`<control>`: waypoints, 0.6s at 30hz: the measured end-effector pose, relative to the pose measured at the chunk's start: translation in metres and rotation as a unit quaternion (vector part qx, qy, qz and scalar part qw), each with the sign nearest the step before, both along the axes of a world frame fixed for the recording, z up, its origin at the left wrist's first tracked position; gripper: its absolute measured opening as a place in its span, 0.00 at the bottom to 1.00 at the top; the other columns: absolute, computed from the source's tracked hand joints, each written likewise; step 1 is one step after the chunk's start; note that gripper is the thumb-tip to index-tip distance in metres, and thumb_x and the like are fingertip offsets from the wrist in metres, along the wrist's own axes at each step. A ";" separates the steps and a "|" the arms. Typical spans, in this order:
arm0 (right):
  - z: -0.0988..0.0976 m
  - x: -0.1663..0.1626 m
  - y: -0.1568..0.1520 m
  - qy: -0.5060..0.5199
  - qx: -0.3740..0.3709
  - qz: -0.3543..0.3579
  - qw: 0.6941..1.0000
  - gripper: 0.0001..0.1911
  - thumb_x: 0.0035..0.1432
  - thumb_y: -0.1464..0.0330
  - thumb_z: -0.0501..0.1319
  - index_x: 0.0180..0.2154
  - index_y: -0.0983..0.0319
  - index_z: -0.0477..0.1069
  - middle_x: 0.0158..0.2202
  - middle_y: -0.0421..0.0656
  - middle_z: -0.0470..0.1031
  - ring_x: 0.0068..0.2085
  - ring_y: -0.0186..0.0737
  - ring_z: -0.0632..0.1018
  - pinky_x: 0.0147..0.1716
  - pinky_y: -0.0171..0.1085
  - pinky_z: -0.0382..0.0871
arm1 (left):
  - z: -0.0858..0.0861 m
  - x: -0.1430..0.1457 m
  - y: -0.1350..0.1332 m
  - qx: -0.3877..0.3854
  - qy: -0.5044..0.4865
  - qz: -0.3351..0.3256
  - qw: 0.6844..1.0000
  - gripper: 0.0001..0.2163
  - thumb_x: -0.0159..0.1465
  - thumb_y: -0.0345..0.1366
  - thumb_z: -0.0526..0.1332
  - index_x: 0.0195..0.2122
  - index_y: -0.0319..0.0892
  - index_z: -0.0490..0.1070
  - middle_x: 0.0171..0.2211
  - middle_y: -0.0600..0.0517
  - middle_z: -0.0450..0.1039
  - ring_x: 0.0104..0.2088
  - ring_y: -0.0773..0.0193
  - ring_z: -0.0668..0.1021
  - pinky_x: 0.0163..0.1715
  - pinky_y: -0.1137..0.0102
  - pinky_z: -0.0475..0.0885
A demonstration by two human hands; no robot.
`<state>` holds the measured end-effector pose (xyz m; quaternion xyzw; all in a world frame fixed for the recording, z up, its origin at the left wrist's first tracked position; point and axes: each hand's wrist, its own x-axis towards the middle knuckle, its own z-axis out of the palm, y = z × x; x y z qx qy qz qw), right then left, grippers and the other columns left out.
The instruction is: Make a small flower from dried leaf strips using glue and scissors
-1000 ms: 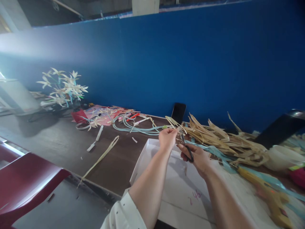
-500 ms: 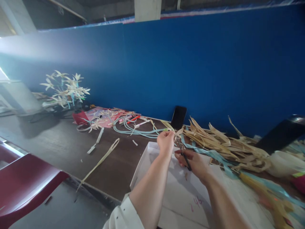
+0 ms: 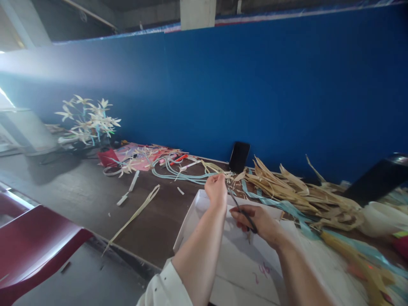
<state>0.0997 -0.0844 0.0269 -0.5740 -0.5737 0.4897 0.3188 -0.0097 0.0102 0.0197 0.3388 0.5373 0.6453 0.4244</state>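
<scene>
My left hand is closed in a pinch above the far edge of the white box lid. What its fingertips hold is hidden from me. My right hand grips black-handled scissors, whose blades point up and left toward the left fingertips. Small scraps lie inside the lid below the scissors. Just beyond both hands are dried corn husks and pale blue stems.
A phone leans on the blue wall. A yellow glue gun lies at right, near a white bowl. At left stand a pot of husk flowers and a red chair. A looped pale strip crosses the table's edge.
My left hand has shifted slightly left. The right hand with the scissors has moved a little lower, and the blades show more clearly.
</scene>
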 end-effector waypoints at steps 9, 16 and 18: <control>0.001 0.003 0.001 0.009 0.030 -0.032 0.999 0.16 0.48 0.56 0.61 0.23 0.63 0.71 0.19 0.39 0.69 0.22 0.32 0.66 0.22 0.33 0.56 | 0.006 0.005 -0.011 -0.004 0.032 -0.040 0.999 0.09 0.51 0.40 0.59 0.26 0.39 0.70 0.23 0.53 0.71 0.26 0.66 0.72 0.30 0.72 0.65; -0.003 0.004 0.003 0.017 0.041 -0.043 0.998 0.16 0.48 0.55 0.61 0.26 0.63 0.71 0.19 0.38 0.68 0.21 0.31 0.65 0.20 0.32 0.54 | 0.012 0.007 -0.017 -0.016 0.046 -0.062 0.997 0.09 0.52 0.41 0.59 0.25 0.39 0.70 0.22 0.52 0.70 0.24 0.67 0.71 0.27 0.72 0.64; -0.004 0.004 0.003 0.016 0.046 -0.049 0.998 0.18 0.48 0.53 0.61 0.26 0.63 0.71 0.19 0.38 0.68 0.21 0.31 0.65 0.20 0.32 0.53 | 0.012 0.008 -0.016 -0.020 0.049 -0.058 0.997 0.09 0.52 0.40 0.59 0.25 0.39 0.70 0.22 0.52 0.70 0.24 0.67 0.71 0.27 0.72 0.64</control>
